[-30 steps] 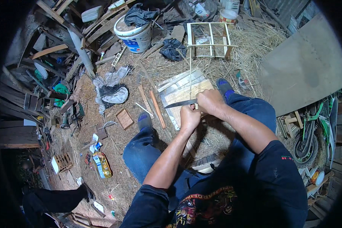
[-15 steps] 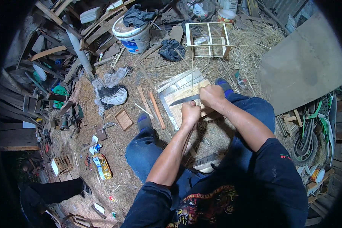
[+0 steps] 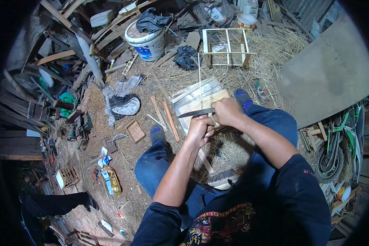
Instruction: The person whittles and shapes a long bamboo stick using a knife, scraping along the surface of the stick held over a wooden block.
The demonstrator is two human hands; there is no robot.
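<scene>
Far on the left, a yellow bottle (image 3: 111, 180) lay on the dirt, and a little wooden tray (image 3: 135, 131) sat flat on the ground past it. The left hand (image 3: 200, 130) was curled shut around a thin bamboo strip (image 3: 199, 82), keeping it upright so the blade could run along it. The strip stuck up past the flat boards (image 3: 197, 98). The right hand (image 3: 225, 112) was closed tight on the handle of a dark knife (image 3: 194, 113), held sideways with the blade across the strip, likely to shave it. A small stick cage (image 3: 226, 47) stood behind on the straw.
</scene>
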